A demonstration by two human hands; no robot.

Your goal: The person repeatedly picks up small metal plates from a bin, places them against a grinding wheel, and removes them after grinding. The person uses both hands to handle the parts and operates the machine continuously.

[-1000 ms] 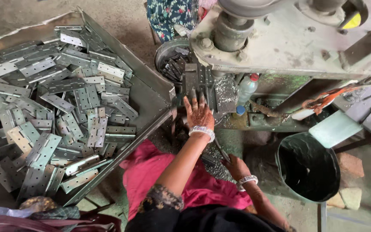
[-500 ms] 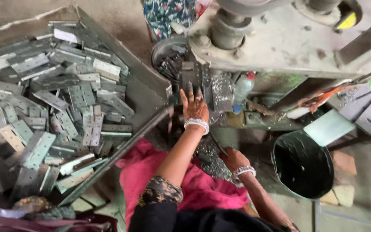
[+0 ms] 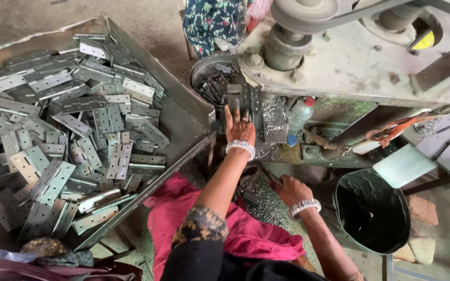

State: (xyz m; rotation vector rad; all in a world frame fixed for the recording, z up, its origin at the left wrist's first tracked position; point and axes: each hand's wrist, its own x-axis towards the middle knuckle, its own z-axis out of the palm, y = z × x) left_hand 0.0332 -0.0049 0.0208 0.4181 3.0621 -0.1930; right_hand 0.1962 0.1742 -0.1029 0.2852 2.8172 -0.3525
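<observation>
Hundreds of hinges [image 3: 69, 135] fill your tray [image 3: 183, 112] beside the press [image 3: 360, 57], where your left hand [image 3: 239, 127] flattens one hinge [image 3: 234, 99] under the die and your right hand [image 3: 290, 188] grips a handle [image 3: 270, 176], likely ready for a careful pull.

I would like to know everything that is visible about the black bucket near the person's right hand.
The black bucket is round and open at the top, with a dark, glossy inside, perhaps wet or oily; whether it holds anything cannot be told. It looks like plastic or rubber. It stands upright on the floor, below the machine and to the right of the right hand, which does not touch it. A pale green sheet lies just above its rim, and pieces of brick lie beside it.
</observation>
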